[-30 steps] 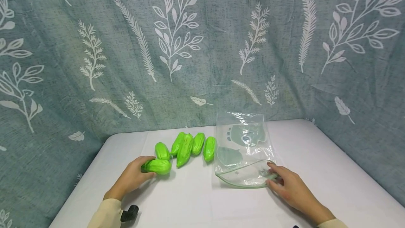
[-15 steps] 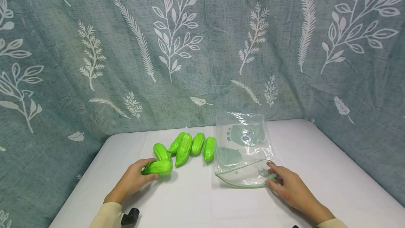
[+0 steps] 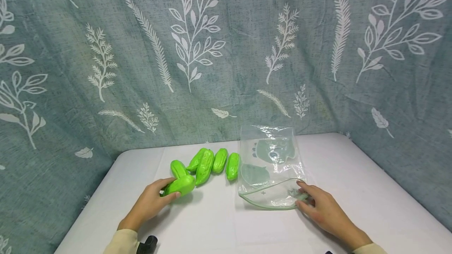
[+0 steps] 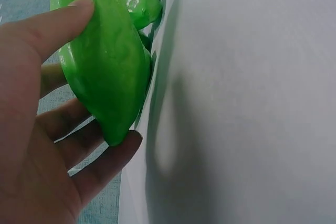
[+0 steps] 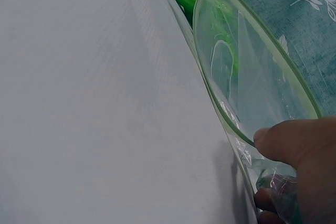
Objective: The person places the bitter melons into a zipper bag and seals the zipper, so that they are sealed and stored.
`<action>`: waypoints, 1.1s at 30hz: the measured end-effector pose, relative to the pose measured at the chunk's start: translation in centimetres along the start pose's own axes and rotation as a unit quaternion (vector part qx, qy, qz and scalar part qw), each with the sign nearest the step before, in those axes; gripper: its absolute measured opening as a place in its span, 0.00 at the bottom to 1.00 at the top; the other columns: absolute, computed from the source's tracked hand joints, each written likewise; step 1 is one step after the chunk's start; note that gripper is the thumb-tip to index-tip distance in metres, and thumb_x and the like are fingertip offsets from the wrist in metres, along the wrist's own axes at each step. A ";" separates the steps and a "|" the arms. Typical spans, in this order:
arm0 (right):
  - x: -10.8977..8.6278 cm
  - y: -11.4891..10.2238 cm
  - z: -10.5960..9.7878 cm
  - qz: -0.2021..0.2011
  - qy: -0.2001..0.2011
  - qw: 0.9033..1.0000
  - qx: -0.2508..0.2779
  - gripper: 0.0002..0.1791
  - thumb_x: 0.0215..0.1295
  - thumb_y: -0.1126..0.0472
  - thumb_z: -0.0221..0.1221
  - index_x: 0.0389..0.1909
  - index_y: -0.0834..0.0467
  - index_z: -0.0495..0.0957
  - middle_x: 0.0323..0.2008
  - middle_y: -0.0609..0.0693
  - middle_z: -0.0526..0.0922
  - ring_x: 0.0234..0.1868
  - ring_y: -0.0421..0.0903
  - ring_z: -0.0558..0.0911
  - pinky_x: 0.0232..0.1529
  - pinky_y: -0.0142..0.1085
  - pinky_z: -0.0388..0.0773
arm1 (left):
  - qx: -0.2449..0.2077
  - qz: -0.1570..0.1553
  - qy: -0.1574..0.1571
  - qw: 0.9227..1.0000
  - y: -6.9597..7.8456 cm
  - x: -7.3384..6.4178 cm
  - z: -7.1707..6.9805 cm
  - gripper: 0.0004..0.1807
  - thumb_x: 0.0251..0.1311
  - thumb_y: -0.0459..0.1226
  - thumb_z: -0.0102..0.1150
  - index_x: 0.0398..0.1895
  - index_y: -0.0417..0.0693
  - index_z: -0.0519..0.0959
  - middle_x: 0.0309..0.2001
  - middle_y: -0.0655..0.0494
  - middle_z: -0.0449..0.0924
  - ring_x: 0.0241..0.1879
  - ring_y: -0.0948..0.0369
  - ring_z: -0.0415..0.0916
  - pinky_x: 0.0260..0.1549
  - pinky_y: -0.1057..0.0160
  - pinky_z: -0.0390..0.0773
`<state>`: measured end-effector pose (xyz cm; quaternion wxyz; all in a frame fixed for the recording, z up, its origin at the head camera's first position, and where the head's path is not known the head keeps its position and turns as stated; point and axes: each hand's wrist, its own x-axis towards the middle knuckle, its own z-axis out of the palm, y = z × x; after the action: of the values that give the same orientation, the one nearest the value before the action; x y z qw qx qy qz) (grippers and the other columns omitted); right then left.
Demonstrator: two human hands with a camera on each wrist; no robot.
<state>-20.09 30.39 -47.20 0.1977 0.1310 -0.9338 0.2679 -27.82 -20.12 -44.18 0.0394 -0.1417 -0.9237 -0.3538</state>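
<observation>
L hand (image 3: 150,200) curled partway round green veg (image 3: 182,184) (prob. light, stiff, slick; best gripped mid-body); R hand (image 3: 319,205) pinches clear bag (image 3: 268,171) at edge.

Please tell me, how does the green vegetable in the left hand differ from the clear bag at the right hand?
The green vegetable is solid bright green; the clear bag is see-through, with pale green prints. The vegetable is plump and long; the bag is larger and thin, its mouth gaping. The left hand holds the vegetable round its body; the right hand grips the bag at its mouth. Both are held.
</observation>
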 end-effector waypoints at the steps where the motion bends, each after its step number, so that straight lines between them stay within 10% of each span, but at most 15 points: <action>1: 0.0 0.0 0.0 0.000 0.001 1.000 0.000 0.33 0.61 0.56 0.70 0.65 0.62 0.74 0.49 0.49 0.84 0.39 0.40 0.80 0.38 0.36 0.80 | 0.000 0.002 0.001 1.000 0.0 0.0 0.0 0.33 0.60 0.53 0.68 0.65 0.47 0.77 0.59 0.49 0.79 0.57 0.51 0.76 0.55 0.45 0.75; 33: 0.0 -0.2 -0.1 0.001 -0.005 1.000 -0.003 0.32 0.61 0.55 0.69 0.65 0.62 0.74 0.49 0.49 0.84 0.37 0.38 0.78 0.36 0.36 0.79 | -0.032 0.015 0.007 0.999 1.4 -0.1 2.0 0.29 0.62 0.52 0.66 0.63 0.50 0.79 0.55 0.56 0.81 0.46 0.62 0.77 0.46 0.54 0.78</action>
<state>-19.98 30.29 -46.99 0.1935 0.1311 -0.9357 0.2643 -27.25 -17.80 -44.74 0.0468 -0.1544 -0.9095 -0.3831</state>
